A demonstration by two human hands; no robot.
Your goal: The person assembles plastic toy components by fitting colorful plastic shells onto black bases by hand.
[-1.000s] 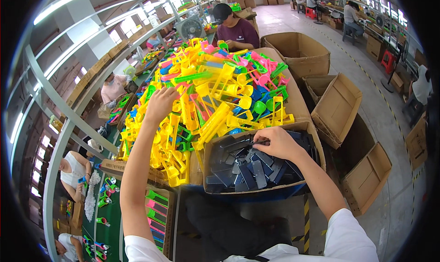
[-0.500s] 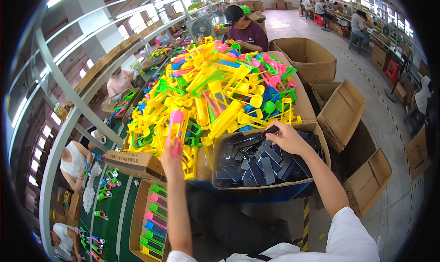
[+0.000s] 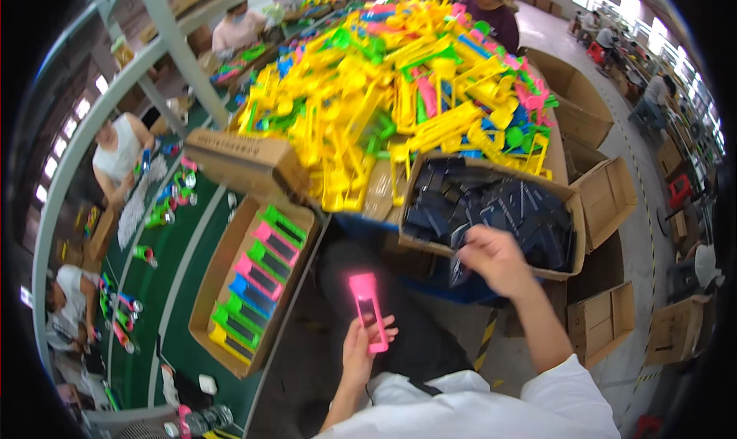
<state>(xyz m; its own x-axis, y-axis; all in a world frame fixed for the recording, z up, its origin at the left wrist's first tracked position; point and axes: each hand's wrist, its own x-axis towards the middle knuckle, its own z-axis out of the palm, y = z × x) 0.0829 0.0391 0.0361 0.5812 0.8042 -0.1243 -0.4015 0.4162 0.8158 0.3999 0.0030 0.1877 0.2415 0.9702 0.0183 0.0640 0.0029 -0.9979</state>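
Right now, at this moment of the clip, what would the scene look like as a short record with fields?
left hand: holding a pink plastic frame
right hand: blurred, holding a dark piece
right box: open cardboard, filled with dark flat pieces
left box: open cardboard, row of coloured frames
heap of plastic parts: mostly yellow, some green, pink, blue

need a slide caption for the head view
Left hand holding a pink frame, right hand with a blurred dark piece near a carton.
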